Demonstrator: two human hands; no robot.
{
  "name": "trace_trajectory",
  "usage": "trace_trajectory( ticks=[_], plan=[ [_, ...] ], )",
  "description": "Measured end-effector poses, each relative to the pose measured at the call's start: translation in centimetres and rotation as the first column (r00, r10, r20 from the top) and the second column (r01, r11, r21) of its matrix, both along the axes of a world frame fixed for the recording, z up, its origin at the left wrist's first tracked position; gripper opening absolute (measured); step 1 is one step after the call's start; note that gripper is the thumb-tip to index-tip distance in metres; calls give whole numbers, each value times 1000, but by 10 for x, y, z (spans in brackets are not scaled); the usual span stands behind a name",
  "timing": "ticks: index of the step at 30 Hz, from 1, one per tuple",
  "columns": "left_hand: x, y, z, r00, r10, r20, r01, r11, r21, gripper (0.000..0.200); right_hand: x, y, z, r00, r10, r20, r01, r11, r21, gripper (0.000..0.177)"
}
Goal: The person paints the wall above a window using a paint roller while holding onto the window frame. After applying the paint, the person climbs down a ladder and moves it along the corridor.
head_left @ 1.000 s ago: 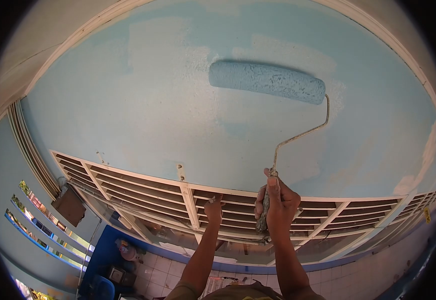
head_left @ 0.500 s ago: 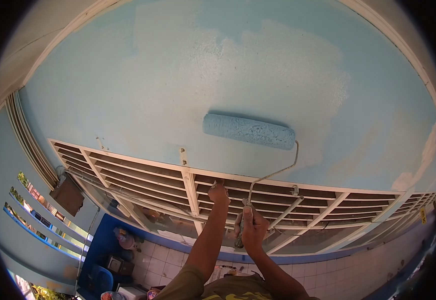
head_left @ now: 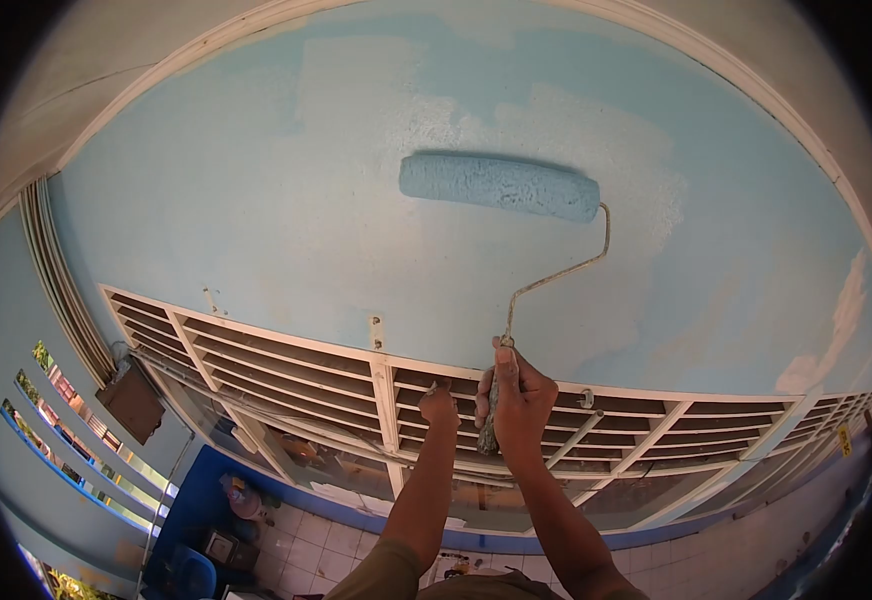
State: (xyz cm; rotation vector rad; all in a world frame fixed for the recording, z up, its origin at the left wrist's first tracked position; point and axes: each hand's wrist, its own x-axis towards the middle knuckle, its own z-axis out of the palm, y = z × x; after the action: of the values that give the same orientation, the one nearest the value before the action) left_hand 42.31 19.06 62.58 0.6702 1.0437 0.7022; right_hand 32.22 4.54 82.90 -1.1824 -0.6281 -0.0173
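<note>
1. Pale blue paint is being spread on the wall (head_left: 256, 220) by a paint roller (head_left: 498, 187), which is being pressed flat against the surface, well above the louvred grille (head_left: 286, 370).
2. The handle (head_left: 489, 425) is being gripped by the right hand (head_left: 516, 398), fingers fully wrapped, thumb laid along it.
3. The left hand (head_left: 440, 405) is being held curled at the grille; whether a slat is being clasped cannot be told.
4. Pressure is probably best being applied evenly, with the whiter patches (head_left: 646, 170) beside the roller being overlapped.

Pale blue wall (head_left: 286, 220), mottled blue roller (head_left: 498, 187), white louvres (head_left: 286, 365)
</note>
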Motion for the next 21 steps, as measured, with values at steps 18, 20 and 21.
trace_trajectory(
  ticks=[18,20,21],
  plan=[
    [13,15,-35,995,-70,78,72,997,-32,30,28,-52,8,993,11,115,5,991,-134,42],
    [15,16,-39,995,-85,55,84,996,25,30,25,-66,2,991,12,133,7,989,-145,41],
    [12,15,-34,995,-76,66,75,997,24,30,24,-75,-2,985,10,174,16,989,-150,37]
  ],
)
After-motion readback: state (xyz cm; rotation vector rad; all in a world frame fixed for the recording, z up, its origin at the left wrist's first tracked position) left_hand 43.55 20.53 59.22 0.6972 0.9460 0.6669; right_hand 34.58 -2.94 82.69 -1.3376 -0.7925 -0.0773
